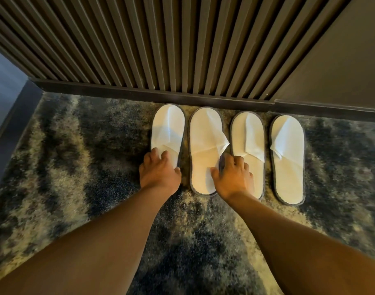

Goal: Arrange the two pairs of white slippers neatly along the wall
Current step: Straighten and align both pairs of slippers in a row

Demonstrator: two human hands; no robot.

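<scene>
Two pairs of white slippers with grey edging lie side by side on the carpet, toes toward the wall. My left hand (158,173) grips the heel end of the leftmost slipper (168,124), fingers on top and thumb at its right edge. My right hand (233,177) holds the right side of the second slipper (205,133), thumb on its sole and fingers by the strap, and it covers part of the third slipper (246,133). The fourth slipper (287,167) lies untouched on the right. The leftmost slipper sits a little closer to the wall than the others.
A dark ribbed wall panel (161,39) with a dark baseboard (139,92) runs across the top. A plain dark panel (342,60) adjoins it on the right. The floor is a mottled blue and beige shaggy carpet (75,156). Another wall edge (5,124) stands at the left.
</scene>
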